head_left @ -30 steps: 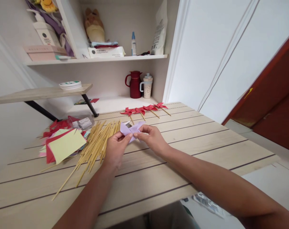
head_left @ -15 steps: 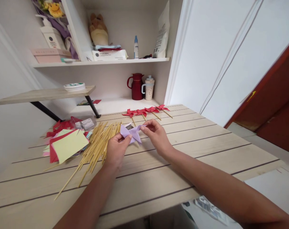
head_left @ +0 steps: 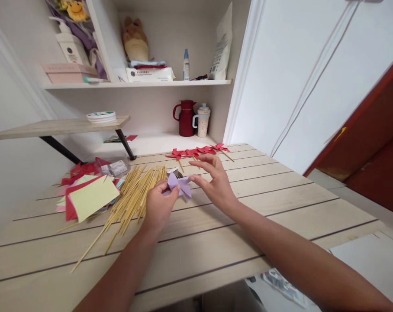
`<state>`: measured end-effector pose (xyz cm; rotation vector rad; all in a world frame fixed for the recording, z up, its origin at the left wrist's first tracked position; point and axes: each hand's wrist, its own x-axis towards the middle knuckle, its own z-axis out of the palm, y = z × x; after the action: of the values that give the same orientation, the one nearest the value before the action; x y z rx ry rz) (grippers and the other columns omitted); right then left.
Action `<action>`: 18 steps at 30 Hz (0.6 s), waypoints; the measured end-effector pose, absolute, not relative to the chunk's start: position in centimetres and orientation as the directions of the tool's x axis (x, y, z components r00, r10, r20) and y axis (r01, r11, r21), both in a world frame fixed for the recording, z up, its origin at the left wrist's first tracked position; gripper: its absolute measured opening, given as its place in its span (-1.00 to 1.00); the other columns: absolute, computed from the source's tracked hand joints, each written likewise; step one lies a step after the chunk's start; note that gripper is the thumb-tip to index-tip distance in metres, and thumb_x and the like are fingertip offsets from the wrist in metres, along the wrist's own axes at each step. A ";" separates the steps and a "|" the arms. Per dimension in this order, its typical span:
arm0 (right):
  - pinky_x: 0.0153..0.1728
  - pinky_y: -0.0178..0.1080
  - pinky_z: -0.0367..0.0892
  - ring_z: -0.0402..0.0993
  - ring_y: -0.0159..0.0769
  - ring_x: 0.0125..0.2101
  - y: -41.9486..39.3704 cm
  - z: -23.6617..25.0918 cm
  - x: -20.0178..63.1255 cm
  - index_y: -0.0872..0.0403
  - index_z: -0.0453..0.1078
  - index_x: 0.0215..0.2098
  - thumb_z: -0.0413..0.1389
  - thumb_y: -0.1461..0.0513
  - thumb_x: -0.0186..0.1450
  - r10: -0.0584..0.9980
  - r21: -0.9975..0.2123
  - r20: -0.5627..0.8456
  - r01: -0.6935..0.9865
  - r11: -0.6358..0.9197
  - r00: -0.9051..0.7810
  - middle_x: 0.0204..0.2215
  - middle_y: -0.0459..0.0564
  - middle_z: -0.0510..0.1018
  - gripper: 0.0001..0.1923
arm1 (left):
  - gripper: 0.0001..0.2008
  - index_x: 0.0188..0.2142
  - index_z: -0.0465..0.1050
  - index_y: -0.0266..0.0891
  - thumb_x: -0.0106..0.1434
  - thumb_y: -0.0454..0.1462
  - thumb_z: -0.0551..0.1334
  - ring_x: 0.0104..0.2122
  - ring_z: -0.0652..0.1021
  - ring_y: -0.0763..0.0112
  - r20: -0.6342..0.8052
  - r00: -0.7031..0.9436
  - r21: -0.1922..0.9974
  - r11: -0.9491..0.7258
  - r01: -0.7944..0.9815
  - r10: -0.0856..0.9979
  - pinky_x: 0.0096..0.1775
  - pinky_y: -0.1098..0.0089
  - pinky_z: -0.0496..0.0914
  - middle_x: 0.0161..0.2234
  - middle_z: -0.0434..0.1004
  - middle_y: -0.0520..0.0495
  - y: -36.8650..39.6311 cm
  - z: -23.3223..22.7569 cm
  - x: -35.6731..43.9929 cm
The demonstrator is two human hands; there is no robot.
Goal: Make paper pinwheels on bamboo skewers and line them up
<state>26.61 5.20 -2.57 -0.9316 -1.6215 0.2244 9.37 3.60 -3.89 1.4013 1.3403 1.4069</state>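
Note:
A purple paper pinwheel [head_left: 184, 185] is pinched at its middle by my left hand [head_left: 159, 200], thumb on top. My right hand [head_left: 214, 177] is open at its right side, thumb by a blade and fingers raised apart. Behind the pinwheel lies a small dark object [head_left: 176, 173], partly covered, which I cannot make out. A heap of thin wooden sticks [head_left: 134, 195] spreads just left of my left hand. Beyond my right hand, several red pinwheels [head_left: 191, 153] on sticks lie in a row.
Coloured paper sheets [head_left: 92, 197] are piled at the left, beside red paper pieces [head_left: 78, 172] and a clear packet [head_left: 117, 167]. A small raised shelf [head_left: 63, 127] stands behind them. At the back are a red jug [head_left: 187, 119] and a pale cup [head_left: 202, 121].
My right hand has let go of the pinwheel's blade, and its fingers have opened and lifted. The pinwheel has turned a little in my left hand, which keeps its pinch.

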 end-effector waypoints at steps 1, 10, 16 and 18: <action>0.13 0.03 0.26 0.35 -0.07 0.06 5.3 -2.6 26.6 -0.12 0.57 -0.15 0.32 0.13 0.20 0.697 -0.628 0.718 0.435 0.645 0.003 -0.04 0.04 0.43 -0.77 | -0.77 -0.28 0.64 -0.22 0.06 -0.18 0.35 -0.25 0.59 0.25 0.222 -0.135 0.966 -0.199 0.164 0.966 -0.15 0.34 0.40 -0.29 0.65 -0.09 3.6 -3.8 9.4; 0.06 0.00 0.29 0.47 -0.11 -0.08 5.1 -2.5 26.6 -0.02 0.54 -0.49 0.31 0.12 0.19 0.776 -0.736 0.630 0.344 0.584 0.030 -0.19 0.02 0.56 -0.85 | -0.83 -0.38 0.65 -0.20 0.02 -0.20 0.39 -0.28 0.56 0.26 0.214 -0.092 0.974 -0.205 0.094 0.972 -0.16 0.36 0.38 -0.34 0.63 -0.07 3.3 -3.6 9.7; 0.01 -0.04 0.31 0.49 -0.14 -0.13 4.8 -2.3 26.4 -0.01 0.51 -0.48 0.29 0.18 0.19 0.753 -0.709 0.658 0.364 0.604 0.033 -0.24 0.01 0.57 -0.89 | -0.80 -0.35 0.65 -0.21 0.03 -0.18 0.40 -0.31 0.56 0.28 0.202 -0.060 0.976 -0.196 0.094 0.977 -0.21 0.36 0.38 -0.38 0.64 -0.06 3.3 -3.8 9.8; 0.00 -0.04 0.32 0.49 -0.14 -0.14 4.8 -2.3 26.3 -0.01 0.50 -0.48 0.28 0.20 0.20 0.744 -0.698 0.668 0.375 0.610 0.032 -0.26 0.01 0.58 -0.89 | -0.79 -0.32 0.65 -0.22 0.05 -0.18 0.39 -0.29 0.57 0.27 0.207 -0.053 0.973 -0.200 0.112 0.977 -0.20 0.36 0.39 -0.37 0.64 -0.07 3.3 -3.8 9.8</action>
<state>26.33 4.81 -2.32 -0.9618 -1.5790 0.3647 9.80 3.30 -3.82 1.4100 1.2328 1.3579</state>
